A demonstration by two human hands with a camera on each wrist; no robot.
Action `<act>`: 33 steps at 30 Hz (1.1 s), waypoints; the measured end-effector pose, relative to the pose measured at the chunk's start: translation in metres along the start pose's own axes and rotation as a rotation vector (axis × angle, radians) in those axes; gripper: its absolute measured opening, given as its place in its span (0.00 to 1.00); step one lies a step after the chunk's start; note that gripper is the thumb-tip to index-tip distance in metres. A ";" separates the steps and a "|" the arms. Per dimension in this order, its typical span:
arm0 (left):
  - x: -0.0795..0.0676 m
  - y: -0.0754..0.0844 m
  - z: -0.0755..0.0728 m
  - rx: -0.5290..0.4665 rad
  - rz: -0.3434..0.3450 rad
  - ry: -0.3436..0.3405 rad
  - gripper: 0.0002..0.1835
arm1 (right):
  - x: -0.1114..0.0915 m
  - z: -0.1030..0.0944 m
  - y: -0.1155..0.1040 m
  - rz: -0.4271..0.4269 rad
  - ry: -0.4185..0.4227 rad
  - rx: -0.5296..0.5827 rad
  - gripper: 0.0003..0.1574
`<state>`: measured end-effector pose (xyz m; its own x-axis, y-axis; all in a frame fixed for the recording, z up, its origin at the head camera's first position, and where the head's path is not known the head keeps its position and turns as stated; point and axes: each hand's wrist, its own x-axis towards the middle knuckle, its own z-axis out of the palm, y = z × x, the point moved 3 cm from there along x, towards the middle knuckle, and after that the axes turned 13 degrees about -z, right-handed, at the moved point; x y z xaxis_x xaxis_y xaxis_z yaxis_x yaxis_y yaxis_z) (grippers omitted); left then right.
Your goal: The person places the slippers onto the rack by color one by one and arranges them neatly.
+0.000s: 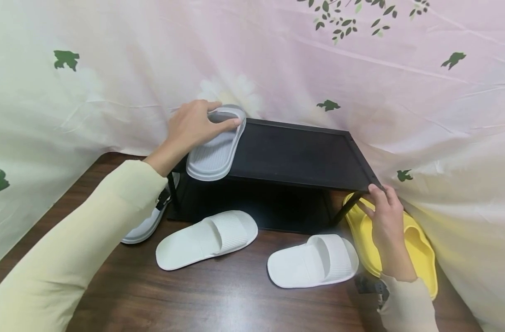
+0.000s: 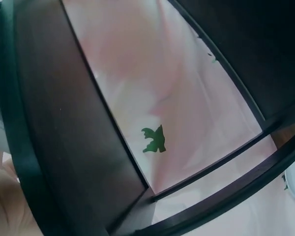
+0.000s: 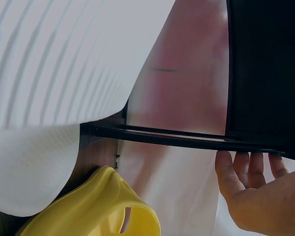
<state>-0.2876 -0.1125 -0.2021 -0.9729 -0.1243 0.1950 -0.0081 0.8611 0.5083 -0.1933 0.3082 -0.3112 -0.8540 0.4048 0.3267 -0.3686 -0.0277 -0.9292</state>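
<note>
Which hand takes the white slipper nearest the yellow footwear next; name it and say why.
Right hand, I'd judge: it is closer to that white slipper, though it grips a corner of the black rack. The left hand holds the gray slipper at the rack's other end.

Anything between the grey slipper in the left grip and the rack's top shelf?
Nothing visible: the grey slipper is over the top shelf at its left end. Whether it rests there, I can't tell.

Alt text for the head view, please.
The left hand holds a gray slipper over the left end of a black rack; the right hand grips its right corner. Two white slippers lie in front, yellow footwear at right.
</note>
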 end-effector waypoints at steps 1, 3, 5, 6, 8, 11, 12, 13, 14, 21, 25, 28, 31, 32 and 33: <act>-0.001 -0.002 -0.001 -0.015 0.001 -0.006 0.47 | 0.000 0.001 0.000 -0.003 0.000 0.002 0.06; -0.004 -0.007 -0.004 -0.036 -0.002 -0.017 0.47 | -0.001 0.001 0.000 -0.007 -0.001 0.005 0.06; -0.007 -0.013 -0.006 -0.061 -0.016 -0.032 0.46 | -0.001 0.001 0.000 -0.006 0.003 0.005 0.06; -0.008 -0.016 -0.008 -0.076 -0.024 -0.037 0.46 | -0.002 0.002 0.001 -0.008 0.002 -0.001 0.06; -0.011 -0.022 -0.012 -0.102 -0.045 -0.044 0.45 | -0.002 0.002 0.001 -0.006 0.001 0.003 0.07; -0.014 -0.032 -0.019 -0.136 -0.061 -0.040 0.45 | -0.002 0.002 0.001 -0.011 0.000 0.005 0.06; -0.015 -0.036 -0.021 -0.150 -0.064 -0.036 0.44 | -0.002 0.002 0.002 -0.011 -0.001 0.009 0.06; -0.016 -0.039 -0.022 -0.165 -0.066 -0.031 0.44 | -0.002 0.001 0.002 -0.011 0.001 0.015 0.06; -0.017 -0.042 -0.024 -0.180 -0.064 -0.026 0.44 | -0.002 0.001 0.002 -0.015 0.002 0.016 0.06; -0.027 -0.064 -0.025 -0.327 -0.066 0.017 0.42 | -0.002 0.001 0.000 -0.024 0.005 0.019 0.07; -0.032 -0.073 -0.021 -0.374 -0.073 0.038 0.41 | -0.001 0.000 0.000 -0.023 0.013 0.015 0.05; -0.033 -0.081 -0.016 -0.416 -0.068 0.053 0.39 | -0.001 -0.001 0.000 -0.018 0.027 0.026 0.04; -0.035 -0.090 -0.011 -0.449 -0.081 0.069 0.38 | -0.002 0.000 0.001 -0.014 0.031 0.025 0.04; -0.035 -0.094 -0.010 -0.448 -0.091 0.072 0.39 | -0.002 0.000 0.001 -0.014 0.028 0.020 0.04; -0.036 -0.097 -0.009 -0.445 -0.101 0.071 0.39 | -0.002 0.000 0.001 -0.013 0.025 0.016 0.04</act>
<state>-0.2502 -0.1962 -0.2513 -0.9538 -0.2441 0.1750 0.0127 0.5494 0.8355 -0.1917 0.3070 -0.3125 -0.8397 0.4280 0.3343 -0.3858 -0.0370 -0.9218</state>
